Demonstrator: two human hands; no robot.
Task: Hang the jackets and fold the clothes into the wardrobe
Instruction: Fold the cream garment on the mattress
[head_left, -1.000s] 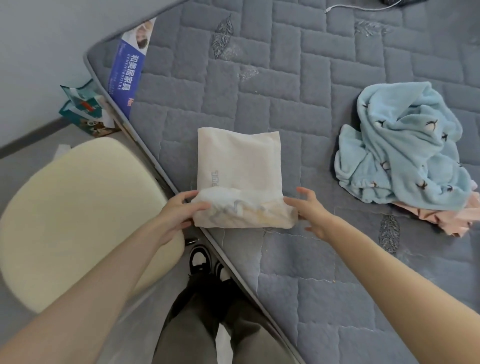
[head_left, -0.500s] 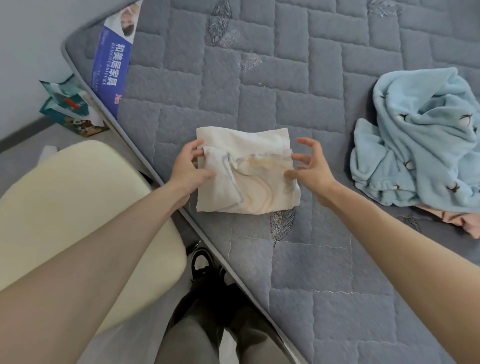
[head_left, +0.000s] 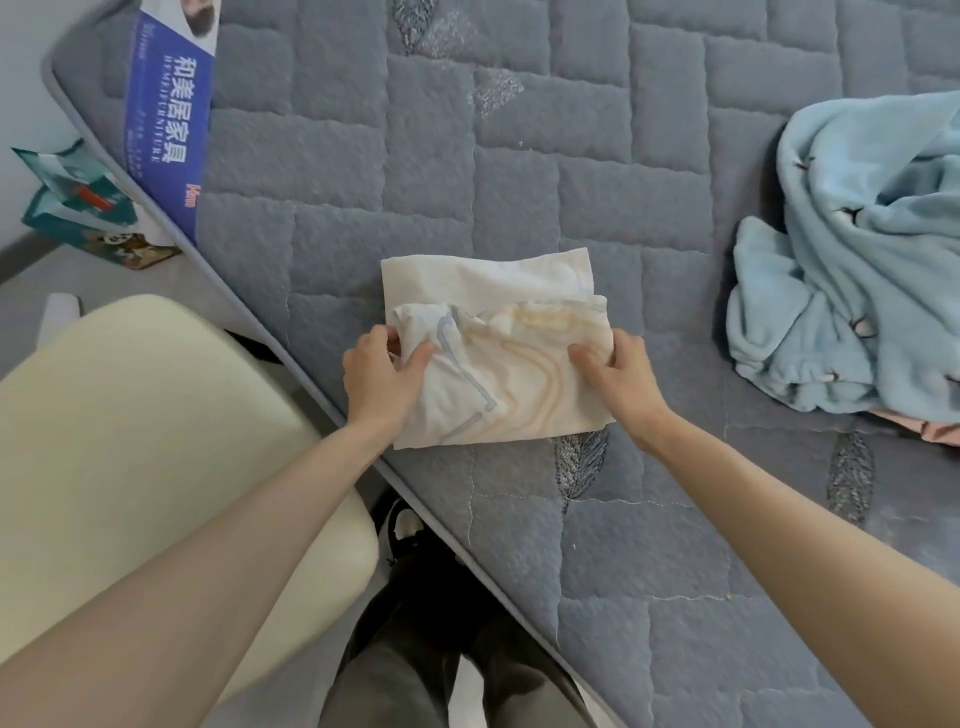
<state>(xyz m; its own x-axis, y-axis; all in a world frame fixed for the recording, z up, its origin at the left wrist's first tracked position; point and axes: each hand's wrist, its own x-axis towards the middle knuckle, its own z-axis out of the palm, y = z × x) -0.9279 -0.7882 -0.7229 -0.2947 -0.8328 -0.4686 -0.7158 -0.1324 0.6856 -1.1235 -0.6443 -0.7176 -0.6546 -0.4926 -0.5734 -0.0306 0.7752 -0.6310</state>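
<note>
A blue label at ten o'clock on the mattress edge read 和美居家具 in white; the smaller lettering beside it was too fine to read. The grey quilted mattress carried a folded cream garment at centre, near its edge. The left hand gripped the garment's nine o'clock side, the right hand its three o'clock side. A light-blue fleece lay crumpled at three o'clock, and a cream seat stood at eight.

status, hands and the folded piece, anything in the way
Left hand and right hand grip the folded cream garment by its sides. It lies on the grey mattress near the edge. Blue fleece pile apart to the right, nothing blocking.
</note>
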